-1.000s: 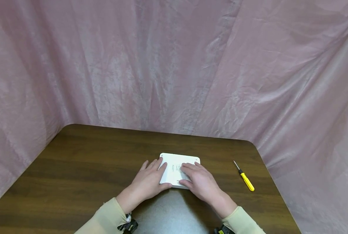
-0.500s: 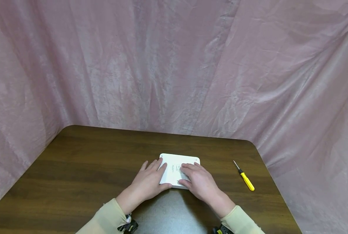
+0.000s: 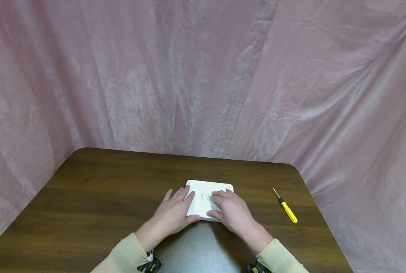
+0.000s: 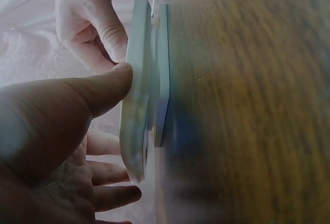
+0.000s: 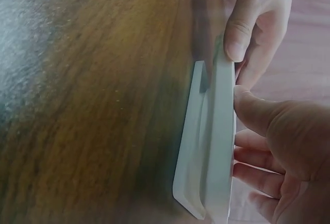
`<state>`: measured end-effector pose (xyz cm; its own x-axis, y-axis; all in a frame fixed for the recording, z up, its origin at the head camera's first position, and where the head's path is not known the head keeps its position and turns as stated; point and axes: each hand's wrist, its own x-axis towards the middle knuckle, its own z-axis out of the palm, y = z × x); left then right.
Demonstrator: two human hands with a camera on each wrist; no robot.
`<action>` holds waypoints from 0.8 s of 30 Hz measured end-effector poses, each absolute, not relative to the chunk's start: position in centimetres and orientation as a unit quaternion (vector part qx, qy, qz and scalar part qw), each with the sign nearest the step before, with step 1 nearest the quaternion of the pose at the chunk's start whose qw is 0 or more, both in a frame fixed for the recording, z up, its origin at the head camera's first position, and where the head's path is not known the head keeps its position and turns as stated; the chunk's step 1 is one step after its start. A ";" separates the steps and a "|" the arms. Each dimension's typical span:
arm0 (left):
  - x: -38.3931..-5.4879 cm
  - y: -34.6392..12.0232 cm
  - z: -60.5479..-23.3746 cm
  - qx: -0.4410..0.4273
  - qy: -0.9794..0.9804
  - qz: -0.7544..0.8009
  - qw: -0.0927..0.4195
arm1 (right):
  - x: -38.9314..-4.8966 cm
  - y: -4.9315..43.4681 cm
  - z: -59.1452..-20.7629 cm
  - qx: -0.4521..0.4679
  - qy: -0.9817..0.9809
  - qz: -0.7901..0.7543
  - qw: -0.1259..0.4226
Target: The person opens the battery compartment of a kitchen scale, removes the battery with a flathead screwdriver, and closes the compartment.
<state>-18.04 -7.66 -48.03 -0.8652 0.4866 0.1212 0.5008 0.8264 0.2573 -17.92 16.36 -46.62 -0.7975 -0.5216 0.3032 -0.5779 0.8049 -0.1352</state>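
Pink, sheen-finished fabric curtain (image 3: 189, 83) behind a dark brown wood-grain table (image 3: 114, 197), on which a flat, white, round-cornered case (image 3: 206, 186) lies between the hands (fine print on its upper face). Left hand (image 3: 172, 213) and right hand (image 3: 236, 213) rest on its sides, fingers loosely extended, unclamped. Yellow-and-black-handled screwdriver (image 3: 287, 208): well apart, right.

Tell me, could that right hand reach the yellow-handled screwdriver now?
Likely yes: the right hand only rests on the white device, and the yellow-handled screwdriver lies on the table to its right, with nothing visible between them.
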 end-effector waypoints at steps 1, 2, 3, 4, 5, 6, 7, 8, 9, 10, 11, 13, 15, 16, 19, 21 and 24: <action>-18.0 -7.7 -48.0 -0.258 -0.955 -0.142 0.025 | -17.9 16.3 -46.7 0.294 -0.941 0.110 0.130; -18.0 -7.7 -48.0 -0.258 -0.955 -0.142 0.025 | -17.9 16.3 -46.7 0.297 -0.939 0.109 0.134; -18.0 -7.7 -48.0 -0.258 -0.955 -0.142 0.025 | -17.9 16.3 -46.7 0.300 -0.937 0.109 0.139; -18.1 -7.7 -47.9 -0.258 -0.955 -0.142 0.025 | -17.9 16.3 -46.8 0.305 -0.935 0.108 0.144; -18.1 -7.7 -47.9 -0.258 -0.955 -0.143 0.024 | -18.0 16.3 -46.9 0.309 -0.934 0.107 0.148; -18.1 -7.8 -47.9 -0.258 -0.955 -0.143 0.023 | -17.9 16.3 -46.9 0.313 -0.932 0.106 0.151; -18.1 -7.8 -47.9 -0.258 -0.955 -0.143 0.023 | -17.9 16.3 -47.0 0.317 -0.930 0.105 0.155; -18.1 -7.8 -47.9 -0.258 -0.955 -0.142 0.023 | -17.9 16.3 -47.0 0.320 -0.928 0.105 0.158; -18.1 -7.8 -47.9 -0.258 -0.955 -0.142 0.023 | -17.9 16.3 -47.1 0.322 -0.927 0.104 0.160; -18.1 -7.8 -47.9 -0.258 -0.955 -0.142 0.023 | -17.9 16.3 -47.2 0.325 -0.926 0.104 0.161; -18.1 -7.8 -47.9 -0.258 -0.955 -0.141 0.024 | -17.8 16.3 -47.2 0.327 -0.925 0.105 0.164; -18.1 -7.9 -47.9 -0.258 -0.956 -0.140 0.026 | -17.8 16.3 -47.3 0.330 -0.923 0.106 0.169; -18.1 -7.9 -47.9 -0.257 -0.956 -0.140 0.028 | -17.8 16.3 -47.3 0.332 -0.921 0.108 0.175; -18.1 -7.9 -47.9 -0.257 -0.956 -0.140 0.029 | -17.8 16.3 -47.3 0.333 -0.920 0.109 0.177; -18.1 -7.9 -47.9 -0.258 -0.955 -0.142 0.030 | -17.8 16.4 -47.4 0.333 -0.918 0.115 0.181; -18.1 -7.9 -48.0 -0.259 -0.955 -0.142 0.029 | -17.8 16.4 -47.4 0.333 -0.917 0.120 0.182; -18.1 -7.9 -48.0 -0.260 -0.954 -0.143 0.029 | -17.8 16.5 -47.4 0.333 -0.917 0.124 0.180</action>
